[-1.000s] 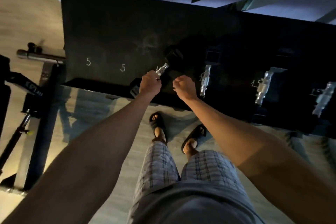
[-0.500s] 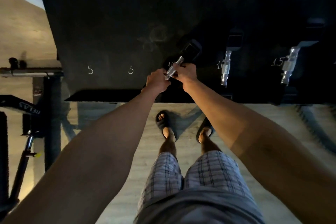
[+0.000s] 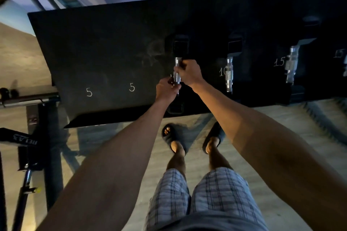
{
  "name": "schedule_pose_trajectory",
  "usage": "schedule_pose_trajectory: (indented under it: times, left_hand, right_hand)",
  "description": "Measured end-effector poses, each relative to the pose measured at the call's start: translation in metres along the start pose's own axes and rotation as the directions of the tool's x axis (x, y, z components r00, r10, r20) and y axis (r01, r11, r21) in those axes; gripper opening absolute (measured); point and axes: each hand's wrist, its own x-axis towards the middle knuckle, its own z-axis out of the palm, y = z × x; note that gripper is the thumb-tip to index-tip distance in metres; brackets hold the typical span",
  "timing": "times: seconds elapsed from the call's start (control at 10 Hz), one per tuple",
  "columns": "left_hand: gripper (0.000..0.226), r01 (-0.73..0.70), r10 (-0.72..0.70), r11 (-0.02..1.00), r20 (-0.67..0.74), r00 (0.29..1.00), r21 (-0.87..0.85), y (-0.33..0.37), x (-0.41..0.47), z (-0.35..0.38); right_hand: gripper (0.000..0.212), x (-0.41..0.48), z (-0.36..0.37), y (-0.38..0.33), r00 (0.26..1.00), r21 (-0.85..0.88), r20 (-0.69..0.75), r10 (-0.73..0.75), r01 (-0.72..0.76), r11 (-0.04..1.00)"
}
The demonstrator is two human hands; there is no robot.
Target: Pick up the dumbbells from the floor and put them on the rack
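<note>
A black dumbbell with a silver knurled handle lies on the dark rack shelf, lined up front to back. My left hand grips the near end of its handle. My right hand grips the handle just beyond, from the right side. The dumbbell's near head is hidden under my hands. To the right on the same shelf lie a second dumbbell by a chalked 10 and a third by a chalked 15.
Two chalked 5 marks sit on the bare left part of the shelf. A black bench frame and metal stand fill the floor at left. My sandalled feet stand right at the shelf's front edge.
The dumbbell has turned from a diagonal tilt to straight front-to-back on the shelf. My right hand came over and took the handle alongside the left.
</note>
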Motion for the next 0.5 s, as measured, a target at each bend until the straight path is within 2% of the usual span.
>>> schedule_pose_trajectory:
  times: [0.1, 0.3, 0.4, 0.5]
  left_hand:
    - [0.023, 0.054, -0.056, 0.996, -0.027, 0.998, -0.072, -0.006, 0.003, 0.007]
    - [0.024, 0.062, -0.063, 0.997, -0.019, 0.998, -0.052, -0.016, -0.004, 0.009]
    - [0.025, 0.072, -0.072, 0.997, -0.011, 0.997, -0.02, -0.013, -0.007, 0.008]
    - [0.033, 0.089, -0.091, 0.99, 0.013, 0.996, 0.109, -0.007, -0.008, 0.007]
  right_hand:
    - [0.013, 0.007, 0.004, 0.004, 0.994, -0.074, 0.054, -0.09, 0.094, 0.993]
    - [0.017, -0.003, 0.011, 0.013, 0.989, -0.103, 0.071, -0.129, 0.136, 0.985]
    - [0.02, -0.008, 0.013, 0.012, 0.992, -0.099, 0.068, -0.109, 0.115, 0.988]
    - [0.028, -0.019, 0.006, 0.005, 0.997, -0.143, 0.068, -0.047, 0.056, 0.988]
